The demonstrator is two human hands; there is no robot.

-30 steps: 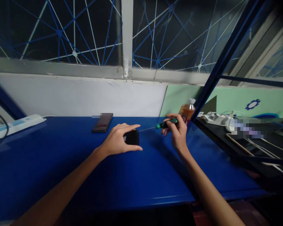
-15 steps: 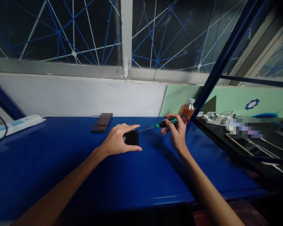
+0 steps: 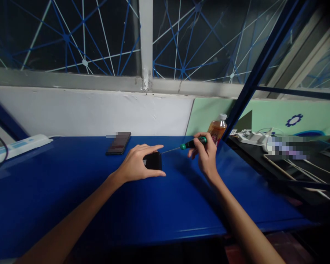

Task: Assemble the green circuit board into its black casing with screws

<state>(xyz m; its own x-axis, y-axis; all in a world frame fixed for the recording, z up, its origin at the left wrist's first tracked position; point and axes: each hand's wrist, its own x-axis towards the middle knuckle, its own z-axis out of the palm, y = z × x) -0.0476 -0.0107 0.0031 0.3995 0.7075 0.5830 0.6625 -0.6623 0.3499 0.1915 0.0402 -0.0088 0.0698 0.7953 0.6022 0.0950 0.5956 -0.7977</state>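
Observation:
My left hand (image 3: 137, 163) grips a small black box-shaped device (image 3: 154, 161) on the blue table, thumb along its near side and fingers along its far side. A pale label shows in part beside my palm; the rest of that end is hidden. My right hand (image 3: 206, 154) is closed round the green and black handle of a screwdriver (image 3: 194, 143). Its thin metal shaft points left, and the tip is at the far right corner of the black device. Whether the tip sits in a screw is too small to tell.
A dark smartphone (image 3: 119, 143) lies behind my left hand. Beyond my right hand stands a bottle of amber drink (image 3: 217, 126). A white power strip (image 3: 22, 146) is at the left edge. Chargers and cables (image 3: 253, 138) cover a black surface on the right, past a blue post (image 3: 260, 69).
The fingers of my right hand have shifted slightly round the screwdriver handle. My left hand and the black device stay in place.

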